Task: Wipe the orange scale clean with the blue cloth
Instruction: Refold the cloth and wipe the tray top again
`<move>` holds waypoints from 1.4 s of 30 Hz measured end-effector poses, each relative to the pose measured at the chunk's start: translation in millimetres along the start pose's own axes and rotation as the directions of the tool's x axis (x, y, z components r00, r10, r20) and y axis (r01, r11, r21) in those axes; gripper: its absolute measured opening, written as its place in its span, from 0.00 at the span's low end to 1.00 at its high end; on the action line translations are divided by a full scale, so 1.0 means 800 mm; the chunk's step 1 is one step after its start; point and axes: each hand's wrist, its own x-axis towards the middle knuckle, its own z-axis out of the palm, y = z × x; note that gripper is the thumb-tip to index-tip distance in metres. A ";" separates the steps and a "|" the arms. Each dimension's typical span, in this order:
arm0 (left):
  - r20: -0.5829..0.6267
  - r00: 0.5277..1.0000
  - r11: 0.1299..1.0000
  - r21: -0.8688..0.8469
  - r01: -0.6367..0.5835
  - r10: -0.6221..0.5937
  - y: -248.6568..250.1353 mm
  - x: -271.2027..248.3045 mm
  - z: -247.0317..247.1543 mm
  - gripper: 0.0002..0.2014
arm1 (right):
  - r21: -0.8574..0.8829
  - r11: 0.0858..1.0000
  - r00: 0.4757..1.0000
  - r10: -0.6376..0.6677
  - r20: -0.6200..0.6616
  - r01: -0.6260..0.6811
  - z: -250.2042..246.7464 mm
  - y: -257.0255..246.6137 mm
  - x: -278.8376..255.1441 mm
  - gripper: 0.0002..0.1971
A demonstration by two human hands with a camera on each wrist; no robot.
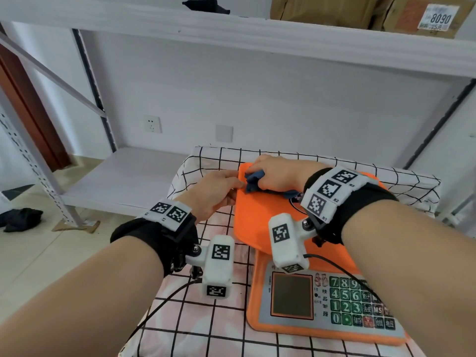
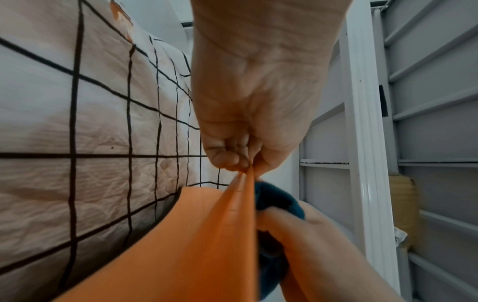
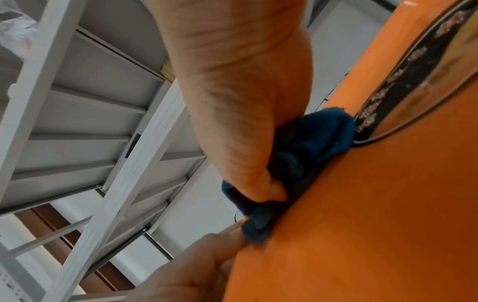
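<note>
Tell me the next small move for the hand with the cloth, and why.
Probably drag the cloth back toward the keypad. The right hand presses it bunched at the platform's far left corner, the left hand steadies that edge, and the orange surface nearer the person lies uncovered.

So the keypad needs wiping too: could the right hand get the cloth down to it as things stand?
Probably yes. The right hand grips the blue cloth on the orange scale's platform, and the keypad lies bare at the near end, with only the wrist camera's cable crossing it.
</note>
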 end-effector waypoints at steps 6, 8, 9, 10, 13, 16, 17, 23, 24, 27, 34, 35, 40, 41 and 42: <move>0.055 0.998 1.000 -0.020 0.021 -0.019 -0.001 0.001 -0.007 0.15 | 0.172 0.981 0.992 -0.104 0.069 0.091 -0.006 0.004 -0.022 0.21; 0.073 0.997 1.000 -0.025 0.014 -0.012 0.000 0.000 -0.007 0.14 | 0.045 0.996 0.995 -0.085 0.054 0.083 -0.005 0.003 -0.007 0.18; 0.083 0.997 1.000 -0.029 0.012 -0.010 0.000 -0.002 -0.007 0.13 | 0.015 0.997 0.996 -0.080 0.039 0.080 -0.006 0.000 0.000 0.17; 0.092 0.996 0.999 -0.030 0.011 -0.009 0.000 -0.004 -0.008 0.12 | 0.018 0.996 0.996 -0.083 0.029 0.083 -0.007 0.000 0.006 0.17; 0.104 0.995 1.000 -0.019 0.006 -0.004 -0.004 -0.006 -0.008 0.13 | 0.100 0.992 0.995 -0.082 0.056 0.077 -0.006 0.004 0.011 0.18; 0.075 0.997 1.000 -0.020 -0.012 0.013 -0.004 -0.005 -0.005 0.16 | 0.184 0.980 0.984 -0.106 0.144 0.079 0.003 0.008 -0.009 0.19; 0.074 0.997 1.000 -0.018 -0.015 0.017 -0.003 -0.005 -0.004 0.17 | 0.213 0.973 0.979 -0.128 0.161 0.092 0.007 0.008 -0.016 0.20; 0.038 0.999 1.000 0.001 0.007 -0.007 0.004 -0.014 0.002 0.16 | 0.337 0.941 0.982 -0.084 0.170 0.022 0.002 0.010 -0.009 0.18; 0.029 1.000 1.000 0.010 0.008 -0.008 0.005 -0.017 0.004 0.16 | 0.325 0.946 0.984 -0.051 0.173 -0.008 -0.001 0.011 -0.003 0.17; 0.029 0.999 1.000 0.022 0.019 -0.020 0.005 -0.027 0.004 0.13 | 0.320 0.944 0.991 0.044 0.124 -0.082 -0.001 0.013 0.012 0.14; -0.034 0.999 0.999 0.031 0.008 -0.007 -0.003 -0.043 0.008 0.14 | 0.447 0.889 0.991 0.049 0.122 -0.099 0.000 -0.002 -0.015 0.15; -0.050 0.999 1.000 0.026 0.005 -0.003 -0.002 -0.044 0.011 0.15 | 0.457 0.885 0.987 0.014 0.159 -0.086 0.001 -0.002 -0.028 0.14; -0.033 0.999 0.999 -0.029 -0.019 0.018 -0.001 -0.052 0.015 0.15 | 0.471 0.881 0.970 -0.154 0.187 0.049 0.024 0.001 -0.064 0.16; -0.031 0.999 0.999 -0.039 -0.021 0.020 -0.001 -0.056 0.015 0.14 | 0.476 0.878 0.978 -0.143 0.152 0.055 0.027 0.002 -0.064 0.15; -0.036 0.999 0.999 -0.043 -0.021 0.020 -0.001 -0.058 0.016 0.12 | 0.457 0.887 0.987 -0.122 0.108 0.060 0.031 0.003 -0.058 0.15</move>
